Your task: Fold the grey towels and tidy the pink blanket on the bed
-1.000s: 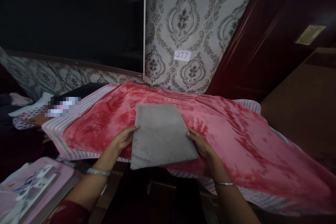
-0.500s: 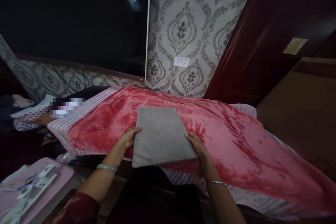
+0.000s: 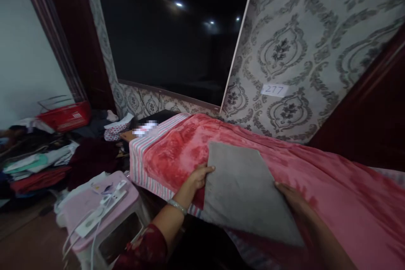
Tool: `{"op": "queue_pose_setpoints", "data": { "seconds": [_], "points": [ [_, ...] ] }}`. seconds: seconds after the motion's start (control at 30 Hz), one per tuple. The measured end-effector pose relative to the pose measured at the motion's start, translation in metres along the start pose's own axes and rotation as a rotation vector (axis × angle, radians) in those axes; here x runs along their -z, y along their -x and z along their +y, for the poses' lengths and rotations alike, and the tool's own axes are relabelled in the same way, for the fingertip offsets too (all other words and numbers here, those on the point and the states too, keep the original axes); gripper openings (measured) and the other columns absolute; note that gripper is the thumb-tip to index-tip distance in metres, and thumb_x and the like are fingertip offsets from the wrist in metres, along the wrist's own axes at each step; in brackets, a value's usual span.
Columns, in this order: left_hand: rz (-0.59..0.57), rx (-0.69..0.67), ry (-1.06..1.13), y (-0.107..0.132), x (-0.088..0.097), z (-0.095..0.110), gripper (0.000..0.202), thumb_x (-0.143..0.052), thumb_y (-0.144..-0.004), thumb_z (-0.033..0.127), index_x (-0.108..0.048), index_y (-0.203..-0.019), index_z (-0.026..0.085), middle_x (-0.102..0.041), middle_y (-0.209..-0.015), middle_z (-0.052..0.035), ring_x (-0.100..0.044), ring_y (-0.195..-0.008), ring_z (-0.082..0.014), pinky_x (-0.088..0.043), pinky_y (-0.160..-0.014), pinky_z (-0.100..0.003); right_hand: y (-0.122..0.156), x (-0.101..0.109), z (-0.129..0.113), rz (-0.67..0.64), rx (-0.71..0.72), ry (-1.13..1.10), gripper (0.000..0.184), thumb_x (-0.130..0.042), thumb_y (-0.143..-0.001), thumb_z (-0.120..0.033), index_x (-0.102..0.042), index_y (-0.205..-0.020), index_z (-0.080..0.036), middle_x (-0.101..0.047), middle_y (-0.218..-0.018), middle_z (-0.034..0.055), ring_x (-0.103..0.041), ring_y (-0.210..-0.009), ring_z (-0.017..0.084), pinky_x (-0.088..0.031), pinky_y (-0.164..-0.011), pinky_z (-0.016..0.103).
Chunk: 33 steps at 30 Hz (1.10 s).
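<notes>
Grey plush pad [image 3: 243, 194] tilts across the red fleece blanket [image 3: 177, 156] on my feed, its far corner leaning toward the wall. The left hand [image 3: 199, 176] (a silver bangle [image 3: 177, 206] on its wrist) grips the pad's left edge narrowly, fingers curled around it. The right hand [image 3: 292, 196] clasps the opposite edge, though its hold is harder to read from here. Whether the pad's underside touches the blanket, I cannot tell. Below the left forearm, a pink plastic stool [image 3: 129, 190] carries a white power strip [image 3: 101, 209] — cables trailing down its side. Farther left sits a red basket [image 3: 65, 116], beside heaped clothes [image 3: 39, 162].
</notes>
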<state>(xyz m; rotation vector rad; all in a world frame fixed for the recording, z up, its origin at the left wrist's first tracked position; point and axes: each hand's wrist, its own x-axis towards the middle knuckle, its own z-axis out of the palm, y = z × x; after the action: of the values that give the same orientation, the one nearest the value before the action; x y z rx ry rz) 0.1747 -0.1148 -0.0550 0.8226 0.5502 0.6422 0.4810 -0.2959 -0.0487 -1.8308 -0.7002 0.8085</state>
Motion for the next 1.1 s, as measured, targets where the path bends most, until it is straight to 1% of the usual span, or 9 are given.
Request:
{"op": "queue_pose_setpoints", "data": {
  "seconds": [0.1,0.17,0.3,0.43,0.63,0.83,0.93,1.03,1.1],
  "points": [
    [-0.032,-0.022,0.028,0.002,0.002,-0.001,0.037,-0.082,-0.061,0.017,-0.072,-0.096,0.011,-0.077,-0.093,-0.0148,-0.074,-0.085,-0.027,-0.056,-0.091,-0.042,-0.016,-0.006,-0.012,-0.055,-0.038,-0.032,0.04,-0.07,-0.066,-0.056,-0.074,-0.085,-0.022,-0.077,-0.098,0.0135,-0.07,-0.096,0.035,-0.054,-0.09,0.047],
    [-0.055,-0.024,0.055,0.003,0.003,-0.001,0.036,-0.081,-0.062,0.016,-0.072,-0.097,0.012,-0.078,-0.096,-0.0142,-0.074,-0.084,-0.0256,-0.055,-0.091,-0.041,-0.02,-0.009,-0.012,-0.071,-0.049,-0.086,0.045,-0.071,-0.065,-0.056,-0.075,-0.093,-0.021,-0.077,-0.101,0.0141,-0.071,-0.096,0.034,-0.055,-0.087,0.048],
    [-0.068,0.0,0.098,0.002,0.005,-0.002,0.035,-0.081,-0.064,0.016,-0.072,-0.098,0.013,-0.078,-0.097,-0.0128,-0.073,-0.084,-0.0241,-0.055,-0.087,-0.038,-0.016,-0.012,-0.002,0.003,-0.013,-0.107,0.053,-0.075,-0.061,-0.056,-0.076,-0.102,-0.023,-0.076,-0.108,0.0138,-0.067,-0.109,0.036,-0.055,-0.092,0.049],
    [-0.094,-0.001,0.104,-0.003,0.009,-0.008,0.043,-0.083,-0.062,0.018,-0.071,-0.103,0.015,-0.077,-0.1,-0.0122,-0.073,-0.087,-0.0251,-0.054,-0.087,-0.038,-0.008,-0.01,0.003,0.054,0.015,-0.093,0.051,-0.074,-0.059,-0.06,-0.078,-0.096,-0.025,-0.072,-0.122,0.0123,-0.059,-0.125,0.038,-0.052,-0.1,0.047],
    [-0.122,-0.046,0.129,-0.004,0.01,-0.013,0.05,-0.086,-0.063,0.023,-0.071,-0.11,0.014,-0.076,-0.104,-0.0141,-0.072,-0.091,-0.026,-0.052,-0.091,-0.04,-0.01,-0.006,0.004,0.091,-0.023,0.008,0.055,-0.068,-0.063,-0.066,-0.077,-0.102,-0.028,-0.068,-0.129,0.0113,-0.057,-0.128,0.037,-0.048,-0.106,0.046],
    [-0.14,-0.042,0.153,0.002,0.007,-0.011,0.047,-0.084,-0.066,0.023,-0.071,-0.11,0.016,-0.076,-0.106,-0.013,-0.071,-0.093,-0.0254,-0.051,-0.092,-0.039,-0.02,0.0,0.017,0.119,-0.02,0.072,0.068,-0.063,-0.062,-0.07,-0.071,-0.112,-0.023,-0.063,-0.137,0.0112,-0.053,-0.133,0.035,-0.041,-0.114,0.05],
    [-0.158,-0.049,0.179,0.002,0.008,-0.012,0.047,-0.083,-0.067,0.022,-0.07,-0.112,0.017,-0.075,-0.107,-0.0124,-0.071,-0.095,-0.0262,-0.05,-0.093,-0.039,-0.017,0.003,0.017,0.102,-0.028,0.082,0.065,-0.062,-0.063,-0.07,-0.07,-0.109,-0.026,-0.063,-0.138,0.0102,-0.05,-0.136,0.034,-0.041,-0.115,0.047],
    [-0.167,-0.058,0.19,0.002,0.009,-0.013,0.051,-0.082,-0.068,0.021,-0.069,-0.117,0.018,-0.075,-0.11,-0.0121,-0.071,-0.096,-0.0257,-0.05,-0.093,-0.038,-0.011,0.005,0.011,0.079,-0.015,0.12,0.052,-0.064,-0.063,-0.068,-0.072,-0.099,-0.032,-0.066,-0.133,0.0075,-0.048,-0.137,0.033,-0.046,-0.111,0.044],
    [-0.161,-0.052,0.188,0.002,0.009,-0.013,0.052,-0.082,-0.068,0.021,-0.068,-0.118,0.018,-0.075,-0.111,-0.0122,-0.071,-0.097,-0.0255,-0.05,-0.093,-0.039,-0.008,0.005,0.006,0.076,-0.035,0.124,0.047,-0.065,-0.062,-0.065,-0.072,-0.095,-0.033,-0.069,-0.129,0.0074,-0.049,-0.137,0.034,-0.047,-0.111,0.045]
  ]
}}
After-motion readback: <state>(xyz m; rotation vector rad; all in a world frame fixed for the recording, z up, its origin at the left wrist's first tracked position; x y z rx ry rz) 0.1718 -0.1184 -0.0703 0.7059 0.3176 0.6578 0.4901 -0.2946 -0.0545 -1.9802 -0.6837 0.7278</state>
